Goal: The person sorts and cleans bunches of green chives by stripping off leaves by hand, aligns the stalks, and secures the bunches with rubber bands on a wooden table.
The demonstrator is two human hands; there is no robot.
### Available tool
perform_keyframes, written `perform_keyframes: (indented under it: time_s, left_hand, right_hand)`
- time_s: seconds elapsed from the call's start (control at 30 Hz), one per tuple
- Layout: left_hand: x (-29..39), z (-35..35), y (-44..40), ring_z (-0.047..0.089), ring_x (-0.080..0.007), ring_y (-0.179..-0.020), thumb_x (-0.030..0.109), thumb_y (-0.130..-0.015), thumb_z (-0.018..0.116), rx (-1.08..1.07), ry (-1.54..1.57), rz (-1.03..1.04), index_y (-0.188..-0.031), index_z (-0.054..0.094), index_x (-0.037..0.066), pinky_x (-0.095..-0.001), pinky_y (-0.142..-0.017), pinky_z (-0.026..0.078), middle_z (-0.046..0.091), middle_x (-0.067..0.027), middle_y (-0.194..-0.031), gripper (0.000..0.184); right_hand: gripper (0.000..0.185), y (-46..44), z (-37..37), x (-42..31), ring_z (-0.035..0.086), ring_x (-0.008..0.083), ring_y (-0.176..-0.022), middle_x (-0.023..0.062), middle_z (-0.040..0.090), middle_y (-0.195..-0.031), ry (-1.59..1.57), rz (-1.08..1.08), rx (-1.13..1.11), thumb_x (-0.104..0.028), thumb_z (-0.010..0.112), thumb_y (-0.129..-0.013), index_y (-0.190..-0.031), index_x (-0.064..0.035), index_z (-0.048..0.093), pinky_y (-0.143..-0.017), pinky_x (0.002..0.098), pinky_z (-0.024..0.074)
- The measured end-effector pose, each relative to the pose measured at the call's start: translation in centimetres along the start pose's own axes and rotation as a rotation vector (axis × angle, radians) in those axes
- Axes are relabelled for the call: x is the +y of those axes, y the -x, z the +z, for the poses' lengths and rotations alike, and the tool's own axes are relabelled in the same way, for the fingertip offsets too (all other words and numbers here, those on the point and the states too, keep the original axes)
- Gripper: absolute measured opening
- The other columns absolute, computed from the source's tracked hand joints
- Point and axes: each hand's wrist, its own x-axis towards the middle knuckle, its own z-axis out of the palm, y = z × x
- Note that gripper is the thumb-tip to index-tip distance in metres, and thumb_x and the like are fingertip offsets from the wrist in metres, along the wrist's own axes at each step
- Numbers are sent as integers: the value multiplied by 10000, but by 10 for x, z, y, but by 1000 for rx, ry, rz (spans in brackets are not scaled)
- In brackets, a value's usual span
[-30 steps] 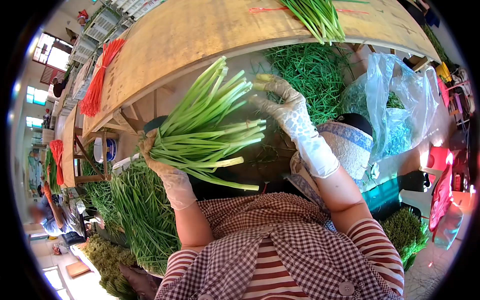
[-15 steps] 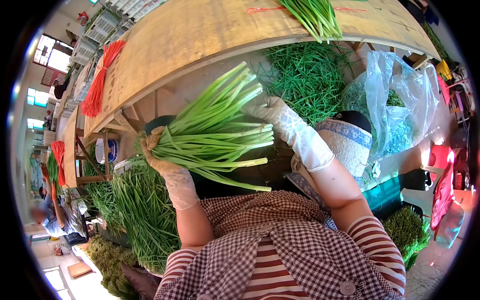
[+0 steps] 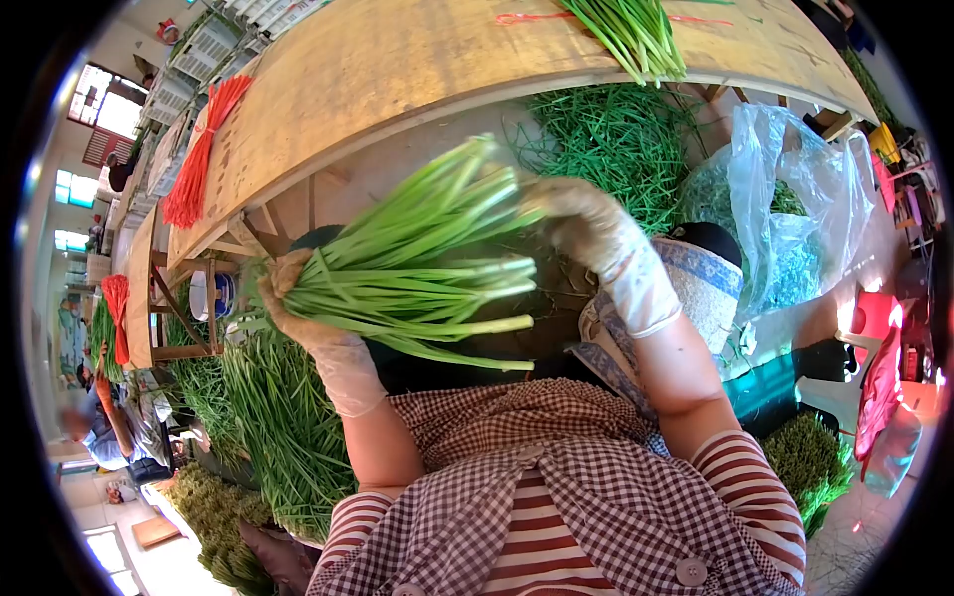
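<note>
Gloved and closed, my left hand [image 3: 298, 303] grips a bunch of long green stalks [image 3: 397, 273] at its left end. The pale stalk ends fan out to the right over my lap. My right hand [image 3: 586, 223], also gloved, is beside the upper right stalk ends. Its fingers are smeared by motion, and whether they hold a stalk cannot be made out.
A wooden table [image 3: 397, 65] spans the top, bearing another green bunch [image 3: 631, 35] and red ties [image 3: 202, 154]. Greens [image 3: 283, 427] are heaped at left and under the table. A clear plastic bag [image 3: 785, 199] stands right. Another person [image 3: 104, 432] is at far left.
The bunch in my left hand first shifted right and lower, then slightly left. My right hand moved in to the stalk ends, then back a little to the right.
</note>
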Motion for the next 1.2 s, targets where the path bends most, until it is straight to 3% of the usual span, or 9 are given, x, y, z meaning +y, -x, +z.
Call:
perform_keyframes:
  time_s: [0.17, 0.23, 0.3, 0.5, 0.77, 0.97, 1.1, 1.17, 1.2]
  left_hand:
    - [31, 2, 6, 518, -112, -773, 189, -868, 577, -55, -55, 94, -653, 445, 168, -349, -960, 391, 502, 55, -657, 253]
    - [39, -4, 7, 513, -93, -738, 127, -876, 555, -56, -172, 212, -674, 479, 153, -296, -919, 402, 523, 46, -651, 217]
    - [22, 8, 10, 496, -73, -664, 127, -894, 552, -74, -163, 199, -641, 443, 167, -289, -915, 405, 489, 52, -589, 278]
    - [7, 21, 10, 417, -59, -524, 159, -904, 575, -283, 156, -3, -636, 380, 181, -277, -853, 436, 395, 60, -524, 332]
    - [16, 15, 4, 463, -82, -593, 161, -902, 562, -342, 82, -29, -634, 390, 163, -297, -835, 455, 405, 56, -518, 319]
    - [22, 6, 6, 491, -132, -647, 166, -838, 590, 106, -387, 312, -664, 401, 137, -360, -879, 437, 466, 29, -626, 259]
    - [54, -10, 7, 535, -201, -813, 225, -828, 560, 76, -264, 144, -657, 446, 119, -445, -977, 379, 521, -19, -667, 231]
    - [48, -9, 8, 546, -243, -908, 262, -845, 534, 265, -412, 356, -649, 472, 117, -479, -983, 370, 544, -35, -684, 252]
    - [57, -14, 8, 535, -288, -994, 292, -860, 502, 195, -347, 244, -634, 501, 114, -511, -1003, 352, 562, -47, -691, 287]
  right_hand:
    - [129, 8, -43, -61, 628, 214, -1024, 86, 677, -1116, -169, -545, 159, -71, 707, -779, -904, -41, 719, -994, 376, 472]
    - [264, 15, -53, -56, 612, 178, -1053, 73, 675, -1138, 1199, -445, 602, -60, 713, -801, -1065, -53, 701, -963, 302, 464]
    - [262, 11, -40, -33, 610, 169, -1063, 75, 668, -1166, 1338, -241, 579, -79, 705, -828, -1090, -77, 704, -959, 284, 464]
    - [210, 15, 28, 8, 617, 109, -925, 36, 702, -979, 793, 202, 58, -114, 719, -848, -1038, -26, 705, -850, 263, 493]
    - [375, 13, 35, 22, 660, 179, -917, 141, 709, -964, 1171, 281, 12, -283, 739, -826, -1113, -48, 684, -861, 312, 505]
    - [235, 14, 31, -3, 684, 186, -787, 152, 711, -901, 935, 347, 104, -127, 676, -857, -1039, 22, 680, -792, 300, 541]
    - [221, 17, -18, -27, 685, 205, -904, 117, 710, -996, 465, -30, 254, -96, 680, -851, -1065, -41, 696, -882, 316, 533]
    - [292, 12, -23, -20, 610, 214, -1111, 79, 662, -1172, 1518, -430, 334, -84, 722, -806, -1097, -98, 696, -976, 342, 488]
    - [355, 9, -9, -16, 513, 212, -1242, 49, 600, -1289, 1327, -371, 296, -80, 745, -778, -1125, -133, 690, -1042, 360, 433]
